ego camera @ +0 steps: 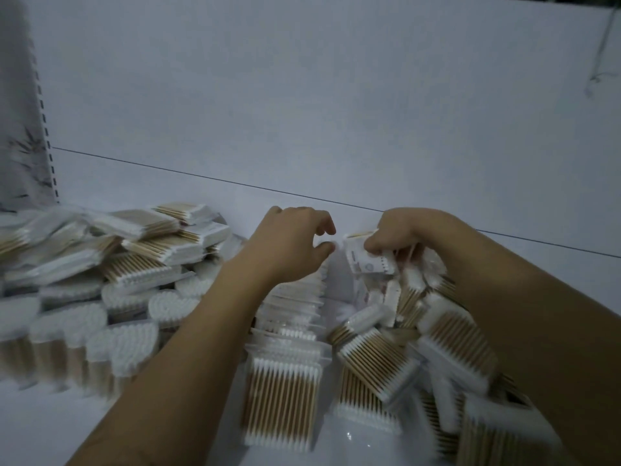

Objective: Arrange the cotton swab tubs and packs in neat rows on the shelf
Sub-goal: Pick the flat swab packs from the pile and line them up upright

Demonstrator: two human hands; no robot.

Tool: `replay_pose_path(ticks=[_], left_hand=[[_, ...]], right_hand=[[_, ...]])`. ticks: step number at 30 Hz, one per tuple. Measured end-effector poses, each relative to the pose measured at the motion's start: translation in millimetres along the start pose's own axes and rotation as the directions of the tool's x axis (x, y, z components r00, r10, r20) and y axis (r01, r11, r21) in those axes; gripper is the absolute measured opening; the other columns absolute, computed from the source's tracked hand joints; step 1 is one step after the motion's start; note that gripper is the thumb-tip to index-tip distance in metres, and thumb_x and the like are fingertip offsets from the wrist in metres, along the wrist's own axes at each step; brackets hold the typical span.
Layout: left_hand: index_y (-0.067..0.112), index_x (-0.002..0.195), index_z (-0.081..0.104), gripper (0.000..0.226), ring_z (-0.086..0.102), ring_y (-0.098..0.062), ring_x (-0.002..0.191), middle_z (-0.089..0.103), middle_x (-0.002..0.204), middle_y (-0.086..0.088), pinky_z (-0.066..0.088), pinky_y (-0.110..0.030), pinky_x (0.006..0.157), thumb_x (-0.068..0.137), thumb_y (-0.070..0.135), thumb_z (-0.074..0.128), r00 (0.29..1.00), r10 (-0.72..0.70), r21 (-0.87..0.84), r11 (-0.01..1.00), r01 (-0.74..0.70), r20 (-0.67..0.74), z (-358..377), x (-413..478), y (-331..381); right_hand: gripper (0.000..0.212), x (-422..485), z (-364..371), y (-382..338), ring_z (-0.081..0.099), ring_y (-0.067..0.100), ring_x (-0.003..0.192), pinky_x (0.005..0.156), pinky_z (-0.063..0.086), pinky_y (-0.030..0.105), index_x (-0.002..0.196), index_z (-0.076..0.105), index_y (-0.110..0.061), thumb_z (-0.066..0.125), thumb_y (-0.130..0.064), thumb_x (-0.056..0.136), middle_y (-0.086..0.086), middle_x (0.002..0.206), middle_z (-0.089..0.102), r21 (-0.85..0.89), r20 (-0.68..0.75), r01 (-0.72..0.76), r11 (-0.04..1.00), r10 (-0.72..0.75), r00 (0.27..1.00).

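Note:
Flat packs of wooden-stick cotton swabs cover the white shelf [174,432]. A row of packs [285,334] stands on edge down the middle, under my left forearm. My left hand [289,242] hovers over the far end of that row, fingers curled, with nothing visibly held. My right hand [400,235] grips a white printed pack [366,260] at the back of a loose heap of packs [433,351] on the right. Clear tubs of swabs [117,344], cotton tips up, stand in rows at the left, with more packs [148,243] piled behind them.
The shelf's white back panel [302,112] rises behind everything, with a dark seam across it. A slotted upright post [43,129] stands at the far left. Bare shelf shows at the front left corner.

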State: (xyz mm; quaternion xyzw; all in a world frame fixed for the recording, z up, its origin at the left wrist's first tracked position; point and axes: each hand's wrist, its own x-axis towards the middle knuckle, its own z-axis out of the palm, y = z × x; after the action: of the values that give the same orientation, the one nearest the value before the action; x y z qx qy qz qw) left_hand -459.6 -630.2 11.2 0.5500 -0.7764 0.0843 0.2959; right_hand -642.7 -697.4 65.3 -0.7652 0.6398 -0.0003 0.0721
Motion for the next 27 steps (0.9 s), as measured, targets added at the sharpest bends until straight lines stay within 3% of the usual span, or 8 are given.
replay_pose_path(ticks=[5,8,11,14,17,20,24,27], left_hand=[[0.027,0.125,0.057,0.037,0.057,-0.014,0.107,0.060,0.122,0.007,0.041,-0.040,0.100,0.092,0.042,0.060,0.999,-0.020,-0.079,0.997,0.016,-0.044,4.1,-0.7,1.0],[0.027,0.130,0.053,0.046,0.056,-0.014,0.108,0.058,0.126,0.007,0.043,-0.040,0.099,0.089,0.046,0.063,0.999,-0.016,-0.125,0.992,0.010,-0.046,7.3,-1.0,3.9],[0.028,0.124,0.056,0.038,0.060,-0.009,0.097,0.063,0.115,0.010,0.048,-0.034,0.091,0.089,0.039,0.066,0.999,-0.032,-0.235,0.972,0.028,-0.015,8.0,-1.2,4.5],[0.026,0.119,0.058,0.030,0.063,-0.007,0.088,0.067,0.099,0.010,0.052,-0.031,0.083,0.090,0.032,0.065,0.995,-0.084,-0.373,0.926,0.058,-0.053,6.0,-1.2,0.9],[0.026,0.120,0.055,0.039,0.063,-0.003,0.088,0.066,0.101,0.012,0.051,-0.020,0.074,0.087,0.043,0.067,0.988,-0.134,-0.446,0.891,0.088,-0.074,2.6,-1.7,-2.5],[0.028,0.119,0.054,0.045,0.061,-0.001,0.090,0.064,0.106,0.015,0.048,-0.014,0.071,0.083,0.049,0.070,0.986,-0.144,-0.462,0.882,0.092,-0.078,-0.3,-1.4,-2.9],[0.029,0.117,0.055,0.042,0.062,-0.005,0.088,0.066,0.097,0.013,0.048,-0.017,0.070,0.082,0.044,0.072,0.983,-0.169,-0.438,0.891,0.120,-0.075,0.5,-0.4,-2.9],[0.028,0.101,0.060,0.023,0.061,-0.010,0.076,0.065,0.082,0.011,0.052,-0.032,0.073,0.084,0.039,0.071,0.967,-0.183,-0.373,0.922,0.106,-0.177,1.5,-1.4,-2.4]], right_hand=[[0.012,-19.5,-18.1,0.6,0.066,0.025,0.061,0.058,0.060,0.035,0.089,0.065,0.003,0.062,-0.007,0.083,0.022,0.083,0.068,0.074,0.033,0.101,0.992,-0.104,0.994],[0.009,-32.5,-22.7,-6.6,0.063,0.018,0.069,0.057,0.056,0.029,0.087,0.065,-0.003,0.068,-0.010,0.083,0.016,0.089,0.068,0.049,-0.003,0.225,0.973,-0.225,0.974],[0.008,-41.4,-25.5,-13.0,0.062,0.015,0.075,0.059,0.054,0.026,0.085,0.066,-0.014,0.071,-0.020,0.084,0.003,0.089,0.067,0.017,-0.078,0.330,0.944,-0.327,0.942],[0.009,-43.4,-28.2,-10.5,0.067,0.017,0.079,0.064,0.059,0.031,0.094,0.068,-0.015,0.068,-0.022,0.087,0.001,0.089,0.070,0.107,-0.157,0.389,0.915,-0.371,0.915],[0.016,-41.3,-28.4,-3.6,0.071,0.019,0.079,0.065,0.058,0.034,0.103,0.063,-0.019,0.068,-0.019,0.088,0.002,0.087,0.074,0.271,-0.209,0.420,0.866,-0.373,0.904],[0.018,-37.2,-27.1,-2.9,0.070,0.020,0.081,0.064,0.057,0.032,0.103,0.066,-0.018,0.071,-0.021,0.086,0.002,0.087,0.073,0.297,-0.268,0.458,0.838,-0.388,0.882],[0.017,-31.6,-21.7,-9.3,0.068,0.013,0.077,0.066,0.058,0.032,0.097,0.071,-0.017,0.076,-0.020,0.082,0.000,0.084,0.071,0.292,-0.243,0.502,0.814,-0.445,0.862],[0.019,-25.0,-19.7,-9.0,0.066,0.007,0.072,0.065,0.057,0.026,0.091,0.071,-0.016,0.081,-0.024,0.077,-0.007,0.079,0.070,0.288,-0.194,0.511,0.810,-0.474,0.859]])
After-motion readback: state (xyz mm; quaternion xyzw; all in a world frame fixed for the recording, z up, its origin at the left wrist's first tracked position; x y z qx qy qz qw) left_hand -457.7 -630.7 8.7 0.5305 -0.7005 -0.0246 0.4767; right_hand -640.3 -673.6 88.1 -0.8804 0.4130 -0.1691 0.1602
